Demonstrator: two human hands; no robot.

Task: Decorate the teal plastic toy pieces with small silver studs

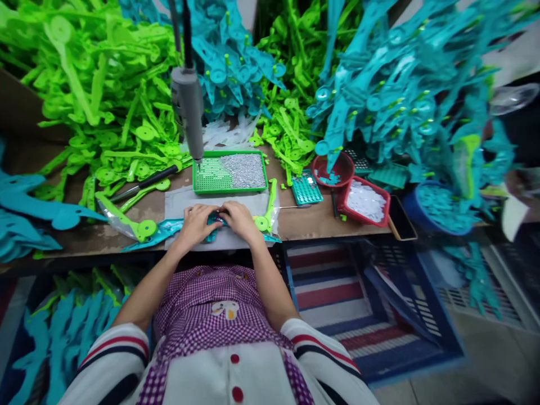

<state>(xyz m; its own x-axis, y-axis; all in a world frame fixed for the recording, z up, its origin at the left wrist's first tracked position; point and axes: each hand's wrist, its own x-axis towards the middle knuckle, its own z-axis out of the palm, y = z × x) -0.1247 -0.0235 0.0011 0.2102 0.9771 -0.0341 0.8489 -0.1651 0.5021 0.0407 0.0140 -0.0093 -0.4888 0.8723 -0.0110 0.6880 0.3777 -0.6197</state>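
Note:
My left hand [196,226] and my right hand [238,218] meet over the middle of a long teal plastic part [166,229] on a grey sheet [176,202]. The fingers of both hands are bent and closed on it; what lies between the fingertips is mostly hidden. One lime-green arm with a round end [146,229] is at the part's left end, beside a clear curved piece [113,212]. Another lime-green arm [265,222] stands at its right end. Just beyond my hands is a green tray [211,179] holding small silver screws [247,170].
A grey power screwdriver [188,107] hangs above the tray. Heaps of lime-green parts [105,73] and teal parts [396,84] line the back. At right are a red bin of white pieces [366,200], a phone [403,218] and a blue bowl [442,208]. Blue crates [417,360] stand below.

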